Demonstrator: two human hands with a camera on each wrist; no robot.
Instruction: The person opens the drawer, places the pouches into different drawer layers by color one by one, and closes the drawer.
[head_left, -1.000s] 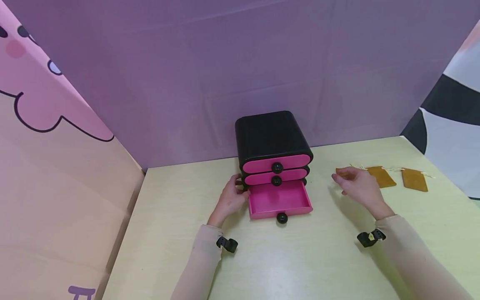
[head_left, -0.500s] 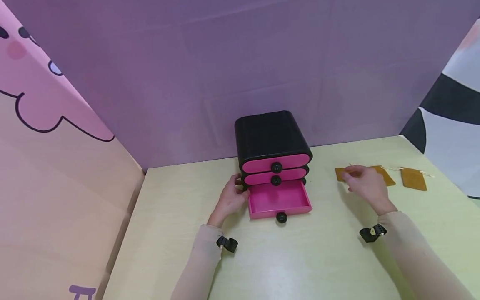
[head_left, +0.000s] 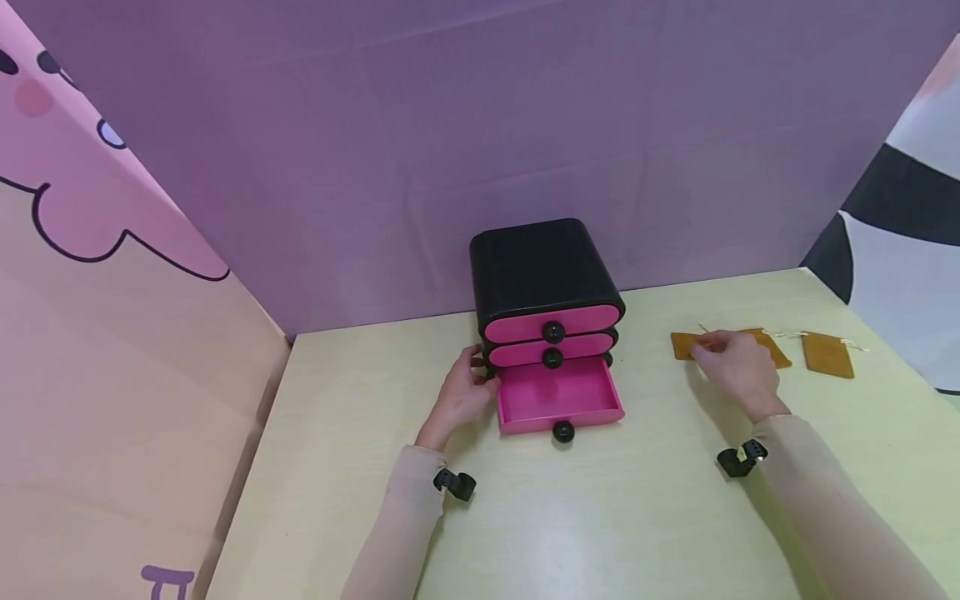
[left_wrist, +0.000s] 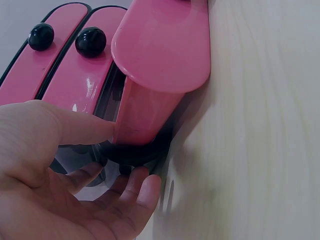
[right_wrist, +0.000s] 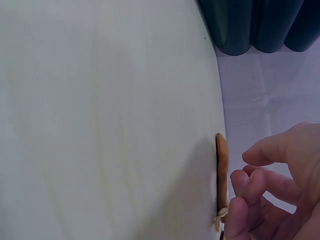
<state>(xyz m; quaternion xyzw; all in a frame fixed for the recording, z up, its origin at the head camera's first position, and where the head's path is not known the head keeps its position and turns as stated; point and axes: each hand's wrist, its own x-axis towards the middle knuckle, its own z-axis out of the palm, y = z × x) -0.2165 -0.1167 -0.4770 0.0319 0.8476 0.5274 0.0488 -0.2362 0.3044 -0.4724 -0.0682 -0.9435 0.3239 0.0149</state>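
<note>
A black mini drawer cabinet (head_left: 543,267) with pink drawer fronts stands near the back of the table. Its bottom drawer (head_left: 528,425) is pulled out, and nothing lies inside it. My left hand (head_left: 457,396) grips the cabinet's lower left front corner; in the left wrist view the thumb (left_wrist: 87,127) rests at the drawer's side, with the fingers bent round the outside. On the right, my right hand (head_left: 735,367) hovers with loosely bent fingers over the leftmost tan drawstring pouch (head_left: 682,344). A gap shows between these fingers and the pouch in the right wrist view.
Two more tan pouches, a middle one (head_left: 772,348) partly behind the right hand and a right one (head_left: 827,356), lie in the same row. A purple cloth backdrop (head_left: 337,167) rises behind the table (head_left: 600,517). Printed panels flank both sides.
My right hand has shifted right, so the leftmost pouch's left end shows more and the middle pouch is more covered. My left hand and the open drawer have stayed in place.
</note>
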